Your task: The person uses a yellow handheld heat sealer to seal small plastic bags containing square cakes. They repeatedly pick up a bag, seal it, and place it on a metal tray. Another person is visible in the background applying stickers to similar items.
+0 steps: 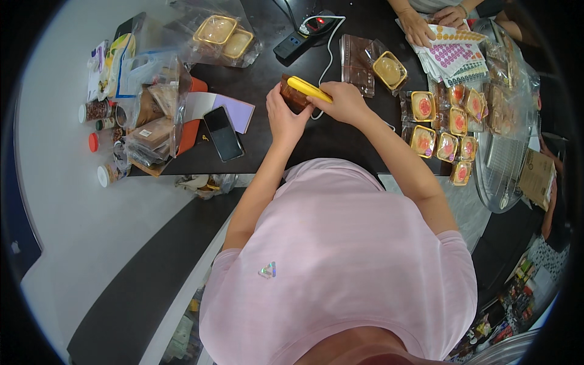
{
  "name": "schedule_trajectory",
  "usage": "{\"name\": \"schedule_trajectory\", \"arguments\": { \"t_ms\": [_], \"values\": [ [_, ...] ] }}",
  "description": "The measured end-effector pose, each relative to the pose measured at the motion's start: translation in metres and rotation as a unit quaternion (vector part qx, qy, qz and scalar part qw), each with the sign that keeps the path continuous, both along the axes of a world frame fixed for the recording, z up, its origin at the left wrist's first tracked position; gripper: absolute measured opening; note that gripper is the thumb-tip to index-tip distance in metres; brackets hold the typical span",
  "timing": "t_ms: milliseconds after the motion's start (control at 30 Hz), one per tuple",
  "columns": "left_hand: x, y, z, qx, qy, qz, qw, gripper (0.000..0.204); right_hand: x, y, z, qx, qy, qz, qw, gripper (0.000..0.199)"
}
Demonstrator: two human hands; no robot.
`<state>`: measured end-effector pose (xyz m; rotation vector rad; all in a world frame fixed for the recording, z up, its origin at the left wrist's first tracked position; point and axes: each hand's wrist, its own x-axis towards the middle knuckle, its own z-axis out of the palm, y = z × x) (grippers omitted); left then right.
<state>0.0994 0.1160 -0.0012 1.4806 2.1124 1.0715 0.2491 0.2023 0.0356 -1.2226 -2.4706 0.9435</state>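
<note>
In front of my chest, my left hand (285,119) is closed around a small brown, see-through plastic packet (294,99). My right hand (344,102) grips a long yellow tool (307,89) that looks like a hand-held bag sealer. Its yellow body lies across the packet's top, and both hands are close together over the dark table (261,79). What the packet holds is hidden. A white cable (330,52) runs down close to my right hand; whether it joins the tool, I cannot tell. To the right rests a wrapped pastry in a gold tray (389,70), beside a stack of brown wrappers (358,64).
Several packed pastries with red tops (423,106) stand at the right. Behind them, a co-worker's hands (418,30) rest on sticker sheets (453,55). A phone (224,134), a notebook (236,112), an orange bin (190,135) and jars (95,111) lie left; a power strip (302,39) lies ahead.
</note>
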Motion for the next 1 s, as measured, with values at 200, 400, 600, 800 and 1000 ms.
{"name": "schedule_trajectory", "arguments": {
  "t_ms": [200, 400, 600, 800, 1000],
  "values": [
    [-0.001, 0.005, -0.001, -0.008, 0.025, -0.006, 1.000, 0.078, 0.002, -0.002, -0.001, 0.015, -0.001, -0.017, 1.000, 0.044],
    [0.000, 0.004, 0.002, -0.005, 0.027, -0.016, 1.000, 0.080, -0.001, 0.002, -0.005, 0.034, 0.001, -0.017, 0.999, 0.045],
    [-0.002, 0.006, -0.002, 0.003, 0.029, -0.025, 0.999, 0.083, -0.001, 0.002, -0.015, -0.025, 0.040, -0.030, 0.998, 0.044],
    [-0.053, 0.004, 0.008, -0.089, -0.423, -0.190, 0.882, 0.091, 0.013, 0.010, -0.004, -0.418, 0.234, -0.150, 0.865, 0.042],
    [-0.051, 0.004, 0.044, -0.116, -0.619, -0.369, 0.684, 0.107, 0.011, -0.005, 0.030, -0.500, 0.362, -0.061, 0.784, 0.036]
  ]
}}
